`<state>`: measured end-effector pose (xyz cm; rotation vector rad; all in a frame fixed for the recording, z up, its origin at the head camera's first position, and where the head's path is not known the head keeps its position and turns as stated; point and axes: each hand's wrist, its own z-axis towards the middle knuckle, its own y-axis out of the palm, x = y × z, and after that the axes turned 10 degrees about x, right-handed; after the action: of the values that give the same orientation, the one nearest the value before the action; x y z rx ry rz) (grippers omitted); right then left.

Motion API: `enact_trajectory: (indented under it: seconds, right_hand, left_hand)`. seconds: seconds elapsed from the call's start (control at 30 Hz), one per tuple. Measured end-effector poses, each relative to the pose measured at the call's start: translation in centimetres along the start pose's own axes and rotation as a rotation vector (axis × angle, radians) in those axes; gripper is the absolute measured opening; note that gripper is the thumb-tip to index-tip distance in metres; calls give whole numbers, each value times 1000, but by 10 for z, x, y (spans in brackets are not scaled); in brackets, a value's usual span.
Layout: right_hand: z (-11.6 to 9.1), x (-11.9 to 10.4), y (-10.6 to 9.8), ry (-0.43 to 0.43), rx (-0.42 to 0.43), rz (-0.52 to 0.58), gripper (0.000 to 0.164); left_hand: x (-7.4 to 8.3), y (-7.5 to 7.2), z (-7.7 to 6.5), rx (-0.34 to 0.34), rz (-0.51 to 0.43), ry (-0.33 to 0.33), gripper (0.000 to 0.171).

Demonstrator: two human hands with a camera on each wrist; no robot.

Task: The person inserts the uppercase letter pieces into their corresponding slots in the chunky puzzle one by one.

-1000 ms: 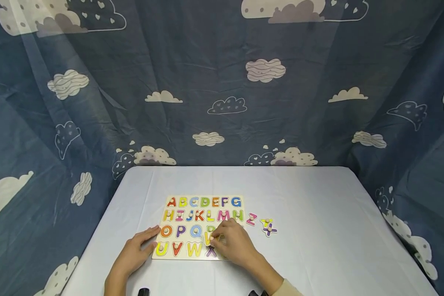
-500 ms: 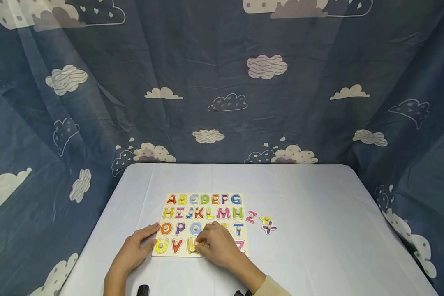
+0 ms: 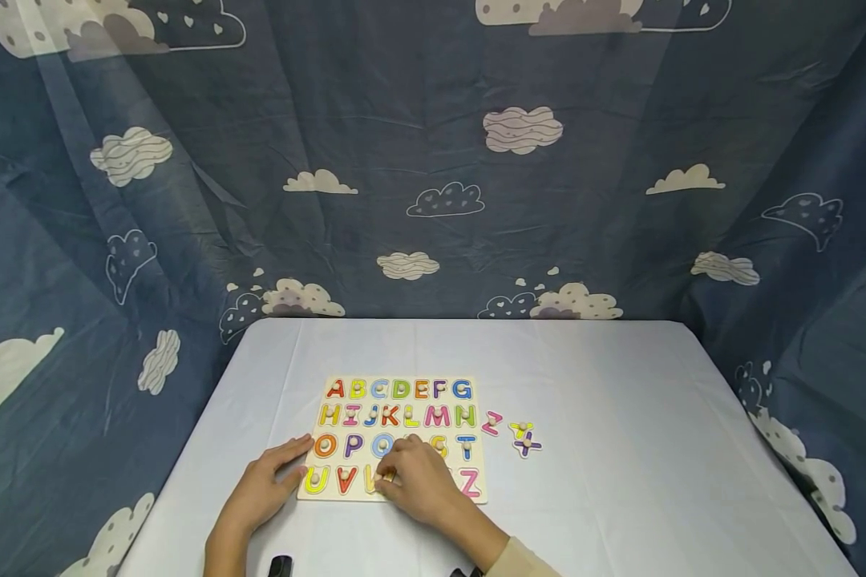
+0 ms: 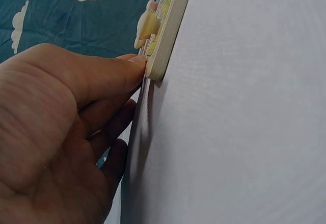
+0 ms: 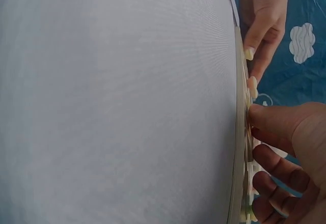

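A wooden alphabet puzzle board [image 3: 357, 495] with coloured knobbed letters lies on the white table. Over its bottom row, my right hand [image 3: 420, 484] pinches the yellow letter W [image 3: 369, 481], whose right part is hidden behind the fingers. At the slot, the thumb [image 5: 270, 119] is right down by the board in the right wrist view. My left hand [image 3: 261, 486] rests at the board's left edge, fingers extended, with its thumb [image 4: 114, 76] touching the corner in the left wrist view. A yellow U [image 3: 316, 480] and red V [image 3: 345, 479] sit in their slots.
Loose letters lie right of the board: a pink Z [image 3: 491, 423], a yellow Y [image 3: 522, 429] and a purple X [image 3: 526, 445] that overlaps it. A dark object [image 3: 280, 566] shows at the table's front edge. A blue cloud-print curtain [image 3: 433, 240] hangs behind.
My right hand has carried the yellow W left and down from the third row to the bottom row, uncovering the T and the pink Z slot. My left hand stays at the board's edge.
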<state>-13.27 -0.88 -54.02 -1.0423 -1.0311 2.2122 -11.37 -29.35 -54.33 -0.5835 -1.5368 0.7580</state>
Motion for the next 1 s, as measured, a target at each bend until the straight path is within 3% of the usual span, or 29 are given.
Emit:
enact_trajectory:
  seconds: [0.53, 0.7, 1.0]
  right_hand:
    - [-5, 1, -2, 55, -39, 18, 17]
    - [-5, 9, -14, 85, -25, 55, 22]
    - [-5, 38, -47, 174, 73, 67, 19]
  left_hand:
    - [1, 0, 0, -2, -5, 9, 53]
    - [-1, 1, -1, 1, -4, 10, 52]
    - [-1, 0, 0, -5, 0, 14, 53]
